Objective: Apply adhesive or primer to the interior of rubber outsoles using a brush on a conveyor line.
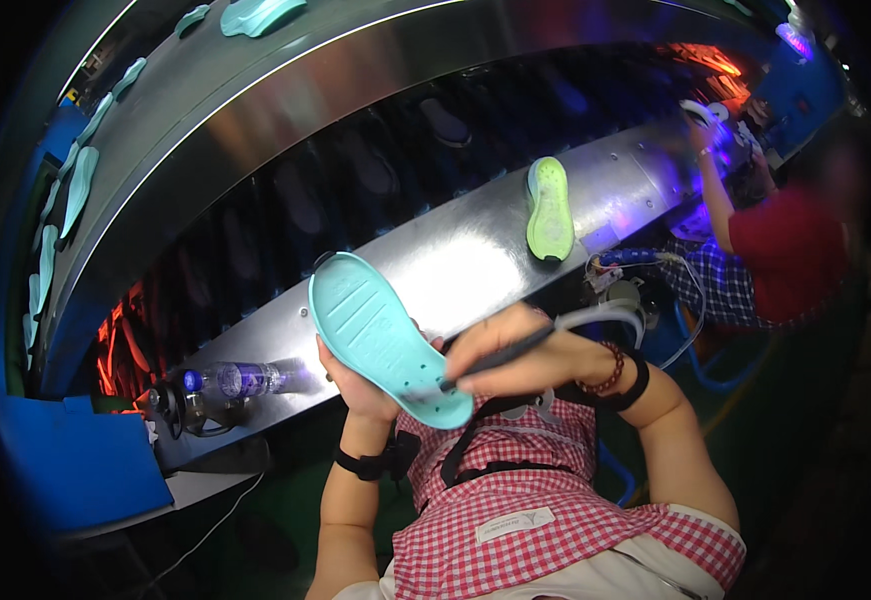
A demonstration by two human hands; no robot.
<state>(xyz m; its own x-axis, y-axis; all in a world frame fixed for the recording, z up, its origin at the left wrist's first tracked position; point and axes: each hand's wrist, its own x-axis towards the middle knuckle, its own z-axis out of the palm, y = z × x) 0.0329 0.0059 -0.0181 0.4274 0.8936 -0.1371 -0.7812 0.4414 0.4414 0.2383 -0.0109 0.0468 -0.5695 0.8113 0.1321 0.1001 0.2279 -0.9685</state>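
My left hand (357, 388) is closed round the edge of a teal shoe sole (370, 325), holding it tilted above the bench. The sole has ridges across its wider part and small holes near its lower end. My right hand (540, 368) grips a slim, dark, brush-like tool (505, 354), with a pale curved tube at its rear end. The tool's tip is at the holed end of the sole; blur hides its exact shape. Beyond my right hand, a yellow-green sole (551, 210) with a dark tip lies on the metal bench.
A curved conveyor (355, 180) carries dark soles under a metal hood, glowing orange at both ends. Teal soles (78, 190) lie on the upper left surface. A plastic bottle (245, 380) lies at the bench's left. A co-worker in red (790, 245) sits at the right, holding a shoe part.
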